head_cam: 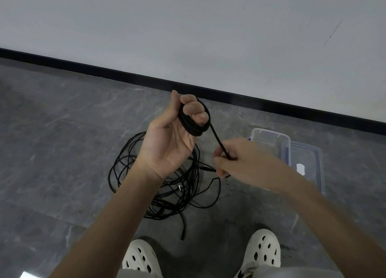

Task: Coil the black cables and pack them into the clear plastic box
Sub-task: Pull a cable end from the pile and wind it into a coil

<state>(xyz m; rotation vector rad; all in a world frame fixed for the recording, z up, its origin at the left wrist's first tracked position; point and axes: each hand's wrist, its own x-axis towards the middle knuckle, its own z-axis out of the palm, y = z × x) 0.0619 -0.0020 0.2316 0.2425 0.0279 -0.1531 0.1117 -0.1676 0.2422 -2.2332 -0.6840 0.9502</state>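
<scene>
My left hand point(169, 140) is raised palm up with a black cable coil point(191, 124) wound several times around its fingers. From the coil a taut strand of the black cable point(217, 138) runs down to my right hand point(240, 160), which pinches it between thumb and fingers. Below both hands a loose tangle of black cables point(167, 194) lies on the grey floor. The clear plastic box point(271, 137) stands open on the floor to the right, partly hidden behind my right hand.
The box's clear lid point(309, 167) lies flat just right of the box. A white wall with a black skirting board point(188, 85) runs across behind. My feet in white perforated clogs point(263, 250) stand at the bottom, close to a loose cable end point(182, 234).
</scene>
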